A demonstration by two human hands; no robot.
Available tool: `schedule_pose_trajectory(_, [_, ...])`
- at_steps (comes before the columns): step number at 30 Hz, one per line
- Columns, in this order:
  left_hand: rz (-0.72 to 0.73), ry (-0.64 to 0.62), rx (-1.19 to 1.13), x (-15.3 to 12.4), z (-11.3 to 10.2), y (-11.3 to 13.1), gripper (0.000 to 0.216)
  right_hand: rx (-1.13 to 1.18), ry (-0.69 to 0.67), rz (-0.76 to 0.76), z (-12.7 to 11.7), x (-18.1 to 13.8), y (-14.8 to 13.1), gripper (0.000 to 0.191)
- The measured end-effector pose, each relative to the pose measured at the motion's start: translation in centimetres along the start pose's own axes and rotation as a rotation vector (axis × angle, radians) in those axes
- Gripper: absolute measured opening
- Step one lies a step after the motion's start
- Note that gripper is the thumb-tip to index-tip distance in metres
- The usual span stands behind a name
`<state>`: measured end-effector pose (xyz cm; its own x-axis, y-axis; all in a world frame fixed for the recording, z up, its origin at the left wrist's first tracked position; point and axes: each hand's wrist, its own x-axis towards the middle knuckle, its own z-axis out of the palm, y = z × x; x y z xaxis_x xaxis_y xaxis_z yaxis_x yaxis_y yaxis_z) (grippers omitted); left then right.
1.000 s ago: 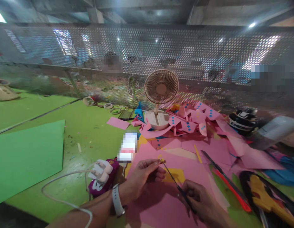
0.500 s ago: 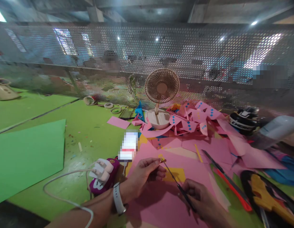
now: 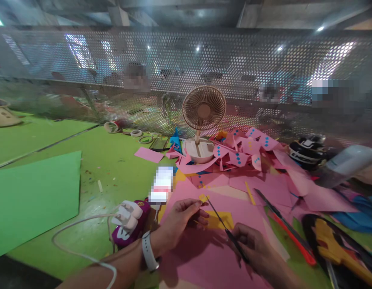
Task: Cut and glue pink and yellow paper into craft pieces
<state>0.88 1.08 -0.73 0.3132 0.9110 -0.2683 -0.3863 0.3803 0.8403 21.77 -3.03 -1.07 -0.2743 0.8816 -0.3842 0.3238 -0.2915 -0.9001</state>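
Between the thumb and fingertips of my left hand is a small yellow paper piece. My right hand is closed around the black handles of slim scissors, seen nearly edge-on. Their tip points up and left, close beside the yellow piece; whether they touch, I cannot tell. Below both hands lies a large pink paper sheet. A yellow paper rectangle rests on it, partly behind the scissors.
A phone and a purple power strip with plugs lie left. A small fan stands behind, beside heaped pink cut-outs. On the right are a black-and-red long tool and a yellow glue gun. Green board lies far left.
The scissors' tip has shifted slightly away from my left fingertips, and more of the yellow piece shows. My left hand still pinches it. The whole view has drifted slightly.
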Motion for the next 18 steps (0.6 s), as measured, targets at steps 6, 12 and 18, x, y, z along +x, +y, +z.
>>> schedule_pose_trajectory(6, [0.025,-0.003,0.073,-0.14,0.10,0.18,0.024,-0.023,0.006,0.016,0.06,0.15,0.39,0.042])
schedule_pose_trajectory(12, [0.021,0.013,0.107,-0.33,0.26,0.56,0.023,-0.027,-0.004,0.020,0.00,-0.04,0.07,0.043])
schedule_pose_trajectory(18, [0.035,0.030,0.105,-0.35,0.40,0.65,0.026,-0.028,0.020,0.035,0.07,0.09,0.27,0.045])
